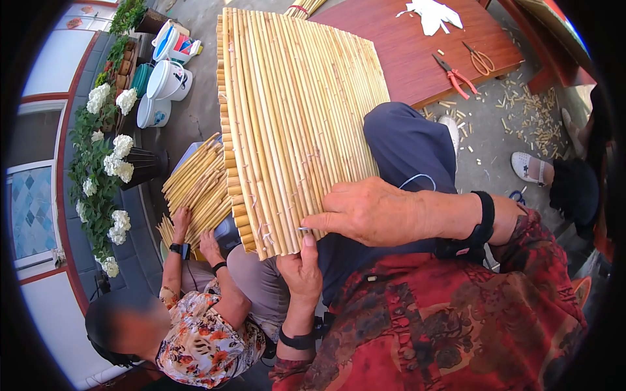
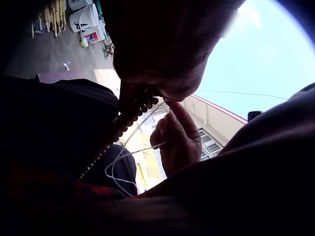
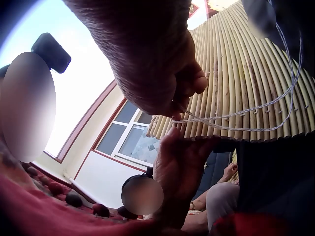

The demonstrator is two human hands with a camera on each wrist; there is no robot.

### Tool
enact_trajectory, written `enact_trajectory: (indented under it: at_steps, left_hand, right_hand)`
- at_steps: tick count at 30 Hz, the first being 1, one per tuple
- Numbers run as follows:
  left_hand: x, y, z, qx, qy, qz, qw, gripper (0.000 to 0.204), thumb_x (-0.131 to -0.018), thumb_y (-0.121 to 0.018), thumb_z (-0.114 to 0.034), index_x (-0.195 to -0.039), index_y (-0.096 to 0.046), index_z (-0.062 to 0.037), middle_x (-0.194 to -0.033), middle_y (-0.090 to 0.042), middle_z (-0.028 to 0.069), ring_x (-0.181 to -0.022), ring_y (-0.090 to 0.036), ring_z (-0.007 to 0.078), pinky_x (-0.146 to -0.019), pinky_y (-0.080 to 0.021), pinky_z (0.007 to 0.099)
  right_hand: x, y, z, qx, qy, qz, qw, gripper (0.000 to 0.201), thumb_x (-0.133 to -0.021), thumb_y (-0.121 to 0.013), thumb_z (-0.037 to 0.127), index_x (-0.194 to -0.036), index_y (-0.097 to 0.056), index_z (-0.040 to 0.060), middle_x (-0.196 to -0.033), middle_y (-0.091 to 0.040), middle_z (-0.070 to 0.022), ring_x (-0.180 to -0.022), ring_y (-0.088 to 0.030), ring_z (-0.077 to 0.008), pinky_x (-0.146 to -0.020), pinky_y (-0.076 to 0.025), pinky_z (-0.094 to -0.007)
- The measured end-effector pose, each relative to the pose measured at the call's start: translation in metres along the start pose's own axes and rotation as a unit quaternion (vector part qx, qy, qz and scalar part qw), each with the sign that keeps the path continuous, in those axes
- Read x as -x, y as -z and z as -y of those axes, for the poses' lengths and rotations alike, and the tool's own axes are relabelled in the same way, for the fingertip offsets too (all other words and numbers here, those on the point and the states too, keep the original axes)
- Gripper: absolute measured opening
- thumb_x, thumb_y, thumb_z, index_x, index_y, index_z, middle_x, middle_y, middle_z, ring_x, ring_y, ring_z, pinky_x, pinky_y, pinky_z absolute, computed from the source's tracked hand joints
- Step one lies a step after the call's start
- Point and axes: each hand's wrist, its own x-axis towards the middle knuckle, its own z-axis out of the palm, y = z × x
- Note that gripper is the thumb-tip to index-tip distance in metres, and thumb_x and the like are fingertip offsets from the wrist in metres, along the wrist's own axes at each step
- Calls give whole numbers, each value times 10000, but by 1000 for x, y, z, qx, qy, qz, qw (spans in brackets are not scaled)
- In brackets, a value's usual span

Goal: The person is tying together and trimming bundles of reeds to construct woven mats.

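A mat of yellow reed stalks [image 1: 300, 124], stitched side by side with thread, slants across the person's lap. Its near corner is held by the left hand [image 1: 302, 270], thumb up against the edge and the other fingers mostly hidden beneath. Just above that thumb, the right hand [image 1: 362, 212] pinches white thread at the stalk ends, its index finger extended along the mat. A small shiny piece [image 1: 304, 228] shows at that fingertip. In the right wrist view the doubled white thread [image 3: 246, 129] runs from the right fingertips in a long loop over the mat.
Another person sits at left, both hands on a pile of loose reeds [image 1: 195, 179]. Red-handled pliers [image 1: 453, 76] and scissors [image 1: 481, 60] lie on a low wooden table [image 1: 404, 72]. Cut reed bits [image 1: 531, 120] litter the floor. White buckets [image 1: 169, 81] and flowers [image 1: 117, 159] stand at far left.
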Motion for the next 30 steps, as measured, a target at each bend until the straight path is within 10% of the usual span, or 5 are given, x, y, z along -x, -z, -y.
enact_trajectory:
  at_steps: [20,30]
  left_hand:
    - [-3,-5,-8,-26,-35,5,999,261,-839,-488,-108,-1039,-523,57,-993,-575,127,-913,-537,194,-814,-397,299]
    - [-21,-25,-29,-110,-237,69,963,261,-759,-561,-71,-994,-526,36,-906,-565,197,-812,-554,370,-637,-459,377]
  right_hand:
    - [-11,18,4,2,-21,64,998,172,-704,-530,111,-860,-577,56,-672,-535,-96,-667,-570,-261,-540,-468,-367]
    - [-25,80,35,99,-64,160,980,176,-668,-555,80,-840,-556,45,-670,-535,-88,-661,-553,-263,-548,-458,-359]
